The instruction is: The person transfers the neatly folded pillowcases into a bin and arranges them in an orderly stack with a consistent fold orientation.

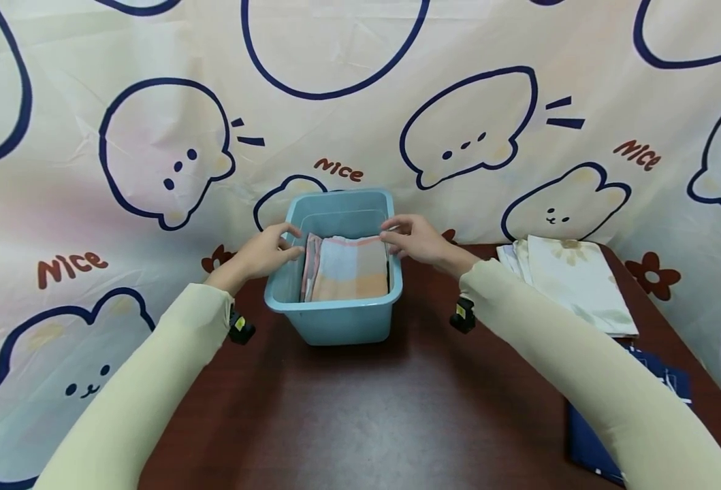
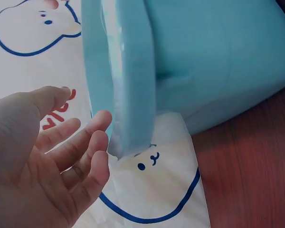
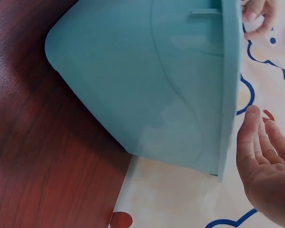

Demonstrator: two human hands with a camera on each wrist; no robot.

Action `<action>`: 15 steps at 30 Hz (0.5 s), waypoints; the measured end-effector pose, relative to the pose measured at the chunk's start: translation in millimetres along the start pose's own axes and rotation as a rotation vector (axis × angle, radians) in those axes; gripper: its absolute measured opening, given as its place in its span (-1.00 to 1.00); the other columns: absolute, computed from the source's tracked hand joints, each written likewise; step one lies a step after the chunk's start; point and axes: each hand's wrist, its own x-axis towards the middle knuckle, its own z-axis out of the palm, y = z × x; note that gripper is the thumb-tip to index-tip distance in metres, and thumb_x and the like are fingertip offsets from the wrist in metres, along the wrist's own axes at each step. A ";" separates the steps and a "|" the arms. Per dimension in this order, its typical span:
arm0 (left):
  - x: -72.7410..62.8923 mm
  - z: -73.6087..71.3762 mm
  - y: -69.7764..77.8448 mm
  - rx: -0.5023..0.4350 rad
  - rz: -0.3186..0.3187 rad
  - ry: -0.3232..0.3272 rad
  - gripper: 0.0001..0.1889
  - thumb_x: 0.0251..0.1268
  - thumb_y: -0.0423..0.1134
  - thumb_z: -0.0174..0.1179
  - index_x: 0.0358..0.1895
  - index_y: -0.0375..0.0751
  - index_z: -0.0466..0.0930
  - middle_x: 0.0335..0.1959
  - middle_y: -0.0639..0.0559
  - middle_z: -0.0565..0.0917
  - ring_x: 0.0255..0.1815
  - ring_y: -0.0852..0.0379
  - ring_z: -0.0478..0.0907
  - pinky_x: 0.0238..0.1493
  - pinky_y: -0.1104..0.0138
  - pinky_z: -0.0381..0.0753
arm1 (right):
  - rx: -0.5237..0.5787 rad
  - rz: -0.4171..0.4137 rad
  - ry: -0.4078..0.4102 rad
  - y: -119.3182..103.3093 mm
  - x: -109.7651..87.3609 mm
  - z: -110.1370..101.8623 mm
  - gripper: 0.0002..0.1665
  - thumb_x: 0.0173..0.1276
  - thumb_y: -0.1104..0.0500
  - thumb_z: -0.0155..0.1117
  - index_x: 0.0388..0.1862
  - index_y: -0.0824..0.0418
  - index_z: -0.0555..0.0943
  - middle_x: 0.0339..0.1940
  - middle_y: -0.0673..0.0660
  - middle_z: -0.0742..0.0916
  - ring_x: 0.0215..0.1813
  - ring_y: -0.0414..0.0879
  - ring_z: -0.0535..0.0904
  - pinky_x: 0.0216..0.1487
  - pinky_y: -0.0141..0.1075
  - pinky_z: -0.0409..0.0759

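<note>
And here we are at the light-blue plastic bin (image 1: 340, 307), standing on the dark reddish-brown wooden counter (image 1: 366, 401), with a hand either side of it! On the left flank it's the left hand (image 1: 262, 253), grip loosely open, fingers gently bent and spread, nothing between them, the fingertips right by the bin's left rim; whether they brush it, you can't tell. Across on the right, the right hand (image 1: 418, 239) matches it: grip relaxed and open, nothing held, thumb and fingers apart, poised at the right rim, and the right wrist view shows those fingers just beside the edge.

Inside the bin, between the two hands, sits the folded checked cloth (image 1: 350, 269) in pale blue, beige and peach, and tucked along its left side, the folded pink striped cloth (image 1: 310, 267).

Out to the right of the counter there's more fabric: a folded white cloth (image 1: 587, 286) with a yellowish flower print, and nearer the camera a navy cloth (image 1: 593, 442), partly covered from view by the pale right sleeve (image 1: 581, 354). Behind it all hangs a cream backdrop (image 1: 329, 129), cartoon outlines in dark blue, "Nice" in reddish lettering!
</note>
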 end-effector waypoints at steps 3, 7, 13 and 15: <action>-4.5 1.9 1.2 -0.007 0.021 0.014 -0.55 0.57 -0.11 0.05 0.37 -0.25 0.36 0.10 -0.36 0.68 0.10 -0.26 0.67 0.11 -0.12 0.65 | 0.012 -0.011 0.009 3.6 -5.7 -6.9 -0.56 0.58 0.07 0.13 0.31 0.25 0.52 0.15 0.32 0.69 -0.04 0.11 0.70 0.00 -0.16 0.72; -10.1 4.1 5.2 -0.007 0.041 0.031 -0.58 0.57 -0.09 0.05 0.34 -0.20 0.39 0.09 -0.32 0.70 0.10 -0.22 0.68 0.08 -0.09 0.66 | 0.028 -0.012 0.010 8.1 -13.0 -15.5 -0.54 0.59 0.06 0.11 0.33 0.26 0.51 0.17 0.33 0.69 -0.09 0.05 0.69 -0.06 -0.23 0.69; -15.7 10.1 15.0 -0.022 0.087 0.065 -0.61 0.56 -0.11 0.06 0.31 -0.16 0.43 0.02 -0.26 0.74 0.01 -0.14 0.68 0.01 0.01 0.65 | 0.025 -0.036 0.011 15.1 -24.6 -24.1 -0.54 0.60 0.08 0.10 0.32 0.31 0.50 0.22 0.36 0.68 -0.13 0.00 0.68 -0.08 -0.26 0.68; -17.3 12.3 18.6 -0.038 0.111 0.078 -0.62 0.55 -0.13 0.06 0.31 -0.15 0.44 -0.03 -0.23 0.76 -0.03 -0.10 0.69 -0.01 0.04 0.64 | 0.019 -0.043 0.012 18.0 -29.3 -26.3 -0.56 0.60 0.08 0.10 0.31 0.29 0.51 0.23 0.37 0.67 -0.12 -0.01 0.68 -0.05 -0.23 0.68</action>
